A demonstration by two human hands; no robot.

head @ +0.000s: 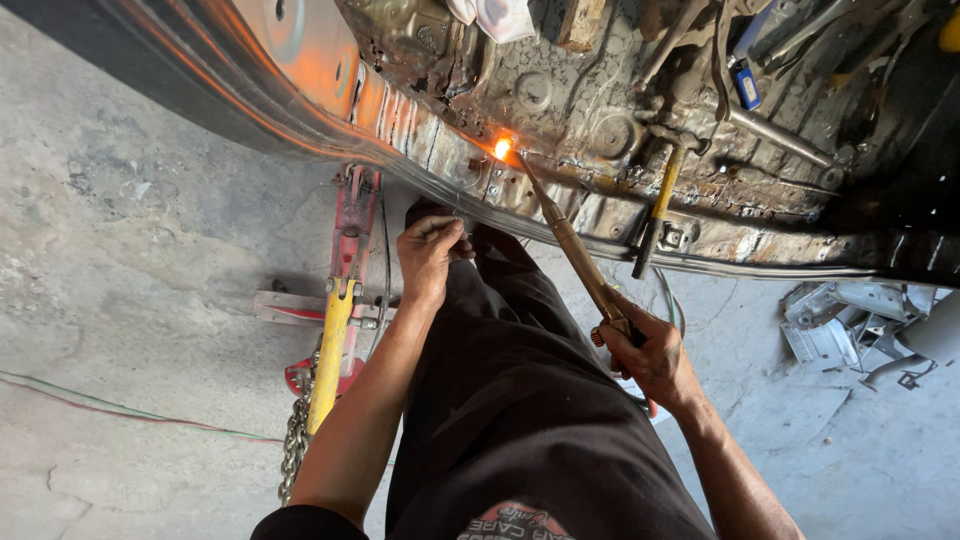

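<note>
my right hand (650, 352) is wrapped tight around the handle of a long brass-coloured metal welding torch (575, 250), fingers curled fully about it, the slim tip reaching up to a bright orange flame (502, 148) burning against the rusted steel sill of a stripped car body (560, 120). my left hand (430, 255) sits just below that sill's lower edge, fingers pinched narrow on a thin grey metal wire rod (462, 222); i cannot tell where the rod's far end lies. an orange glow spreads over the bare panel toward the upper left of the shell. the open floor pan works as a tray here: in it lie a yellow-handled hammer (660, 200) leaning over the sill edge, a crumpled white rag (492, 17) near the top edge, a block of wood (580, 22) beside the rag, a small blue object (746, 84) and several long grey metal bars (775, 130) toward the upper right corner. my black trousers (520, 400) fill the bottom middle of the view. on the grey concrete floor (120, 250) to the left stands a red metal jack with a yellow handle (338, 300), a steel chain (296, 440) hanging by it, and thin red and green cables (120, 408) run across the floor's left edge. bent pieces of silver sheet metal scrap (850, 325) lie on the floor at the right edge.
</note>
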